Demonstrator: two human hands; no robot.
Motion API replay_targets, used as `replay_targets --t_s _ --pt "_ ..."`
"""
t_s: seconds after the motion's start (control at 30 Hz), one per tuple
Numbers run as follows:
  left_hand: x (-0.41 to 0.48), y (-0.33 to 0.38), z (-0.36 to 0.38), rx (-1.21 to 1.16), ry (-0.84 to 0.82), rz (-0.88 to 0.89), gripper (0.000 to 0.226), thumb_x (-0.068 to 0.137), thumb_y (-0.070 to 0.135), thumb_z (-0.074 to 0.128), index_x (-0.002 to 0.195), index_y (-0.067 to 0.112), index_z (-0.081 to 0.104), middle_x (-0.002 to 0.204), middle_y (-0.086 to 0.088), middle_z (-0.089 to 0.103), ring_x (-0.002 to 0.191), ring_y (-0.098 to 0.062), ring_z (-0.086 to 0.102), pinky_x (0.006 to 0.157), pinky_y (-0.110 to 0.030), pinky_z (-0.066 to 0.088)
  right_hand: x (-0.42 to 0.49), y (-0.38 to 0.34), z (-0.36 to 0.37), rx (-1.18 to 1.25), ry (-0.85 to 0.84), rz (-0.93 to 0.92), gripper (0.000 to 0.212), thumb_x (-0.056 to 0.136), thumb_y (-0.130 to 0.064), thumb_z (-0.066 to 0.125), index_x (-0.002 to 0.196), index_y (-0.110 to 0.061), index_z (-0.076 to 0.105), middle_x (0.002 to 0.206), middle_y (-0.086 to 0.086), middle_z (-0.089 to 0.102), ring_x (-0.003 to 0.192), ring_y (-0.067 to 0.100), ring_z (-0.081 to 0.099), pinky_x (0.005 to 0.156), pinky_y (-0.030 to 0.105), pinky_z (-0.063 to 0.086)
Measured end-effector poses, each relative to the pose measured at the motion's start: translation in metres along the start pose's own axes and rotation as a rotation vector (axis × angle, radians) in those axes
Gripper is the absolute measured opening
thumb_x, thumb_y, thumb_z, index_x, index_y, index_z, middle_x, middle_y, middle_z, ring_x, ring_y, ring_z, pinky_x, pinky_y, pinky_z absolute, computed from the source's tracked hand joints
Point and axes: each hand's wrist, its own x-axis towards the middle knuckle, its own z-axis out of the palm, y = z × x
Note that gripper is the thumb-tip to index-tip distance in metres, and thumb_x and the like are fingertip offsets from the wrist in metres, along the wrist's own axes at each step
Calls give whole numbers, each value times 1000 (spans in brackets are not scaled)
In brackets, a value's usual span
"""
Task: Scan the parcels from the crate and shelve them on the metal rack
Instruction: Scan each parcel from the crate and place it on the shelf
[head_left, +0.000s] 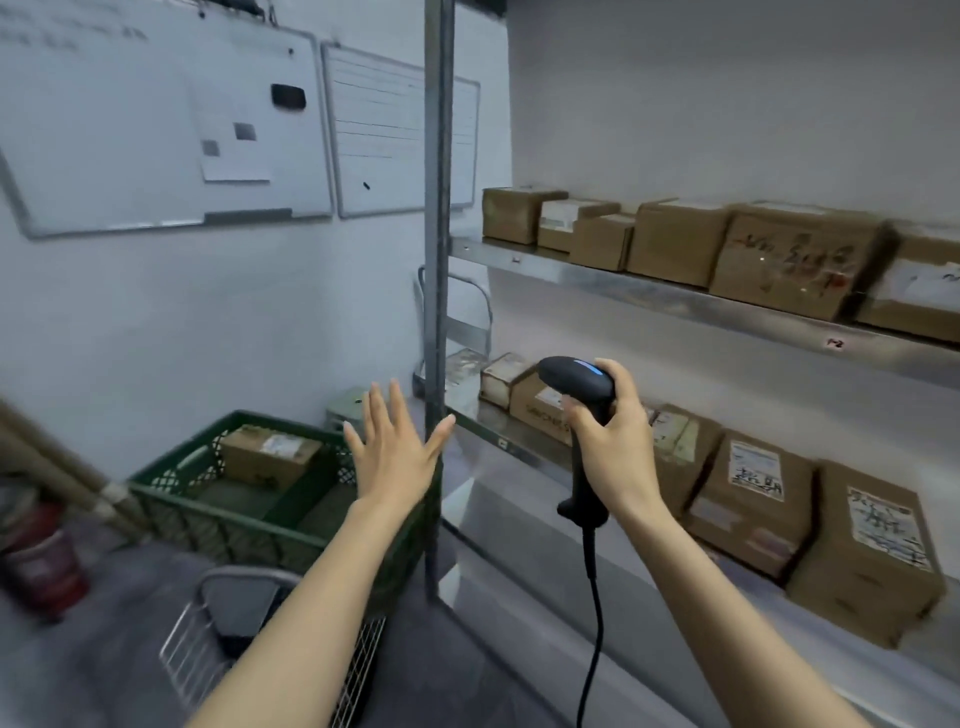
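Left hand (389, 457) hovers over the crate (208, 514), fingers (397, 410) spread, empty. Right hand (613, 447), right of the crate, grips the scanner (576, 382). One parcel (270, 457) lies in the crate; grasp it label-up for scanning.

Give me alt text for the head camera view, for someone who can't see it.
A person's right hand grips a black corded scanner before a metal rack lined with boxes, while the open left hand extends toward a green crate holding one parcel. Two whiteboards hang on the wall behind.
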Motion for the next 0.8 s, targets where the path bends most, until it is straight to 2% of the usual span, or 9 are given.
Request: replay_targets --t_s 0.13,0.2,0.3,0.37,0.43,0.5,0.63,0.73,0.8 --pt "12 -49 -7 34 2 -85 97 82 77 9 152 12 -8 161 -12 -6 148 -23 -5 116 -55 3 13 -4 53 25 -78 -12 35 92 -19 60 118 -38 47 96 -21 58 77 1 58 63 16 45" --pt "19 -71 -10 47 0 -130 99 80 77 7 153 12 -7 161 -11 -6 149 -23 -4 116 -55 4 21 -6 78 42 -114 -15 37 92 -18 60 116 -42 45 97 -23 56 82 1 57 65 14 43" --pt "28 -102 -9 55 7 -203 98 80 77 10 153 13 -8 161 -11 -6 149 -23 -4 115 -55 2 34 -6 113 70 -168 -19 37 92 -18 60 121 -37 46 99 -22 56 83 1 57 64 11 42" --pt "35 -121 -6 61 10 -252 98 80 77 11 153 14 -8 161 -11 -7 149 -23 -4 116 -55 1 45 -2 135 92 -210 -18 38 92 -19 60 126 -31 47 102 -13 60 84 4 59 68 17 44" --pt "42 -138 -2 70 20 -298 98 81 76 10 153 13 -7 161 -11 -6 149 -24 -2 115 -55 1 57 4 156 120 -263 -17 39 93 -18 59 128 -28 47 110 -1 62 91 16 60 71 23 44" --pt "50 -153 3 90 30 -348 98 80 77 9 153 14 -6 161 -11 -5 149 -24 -1 115 -55 2 70 12 176 144 -305 -17 40 93 -17 58 130 -26 46 115 2 61 94 19 59 69 19 42" --pt "72 -174 19 116 24 -456 96 81 75 10 153 14 -4 161 -12 -4 149 -26 0 116 -57 5 102 34 214 172 -382 -13 41 93 -19 58 131 -28 44 115 -4 58 97 15 58 73 19 43" --pt "93 -183 32 118 18 -543 94 83 74 12 153 14 -5 161 -12 -5 149 -26 0 116 -56 4 130 51 240 181 -440 -8 40 93 -19 58 129 -30 45 104 -14 58 88 4 58 63 5 42" --pt "106 -188 40 124 15 -598 93 84 74 13 153 15 -6 161 -11 -5 149 -26 1 116 -55 5 148 60 257 198 -490 -2 39 93 -18 58 128 -29 45 100 -23 54 84 -5 57 61 2 41"
